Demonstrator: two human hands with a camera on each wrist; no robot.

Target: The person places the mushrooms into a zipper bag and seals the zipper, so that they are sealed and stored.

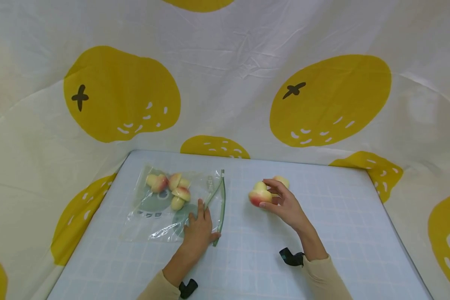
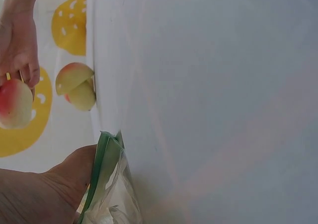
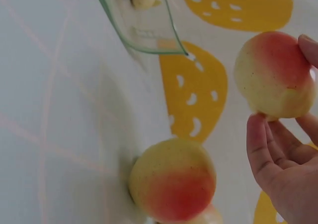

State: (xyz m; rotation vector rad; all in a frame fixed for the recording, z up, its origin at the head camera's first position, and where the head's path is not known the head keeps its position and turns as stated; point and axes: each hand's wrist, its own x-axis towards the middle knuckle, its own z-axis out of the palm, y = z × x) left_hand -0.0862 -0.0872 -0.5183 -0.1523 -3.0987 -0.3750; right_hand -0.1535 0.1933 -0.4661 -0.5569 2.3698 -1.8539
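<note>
A clear zip bag [image 1: 161,225] with a green zip edge lies flat at the left of the table, with three cream-and-red toy mushrooms [image 1: 177,203] inside. My left hand [image 1: 199,231] rests at the bag's mouth, fingers extended over it and thumb by the green zip edge [image 2: 99,164], whose two strips stand apart. To the right, my right hand [image 1: 289,208] pinches another toy mushroom [image 1: 260,195] between thumb and fingers. In the right wrist view this mushroom [image 3: 273,75] is held up at the fingertips. One more mushroom [image 3: 174,179] lies on the table beyond that hand.
A pale blue checked cloth [image 1: 247,266] covers the table. White fabric with big yellow fruit prints [image 1: 330,100] hangs behind the far edge and along both sides. A black wrist camera [image 1: 291,257] sits on each wrist.
</note>
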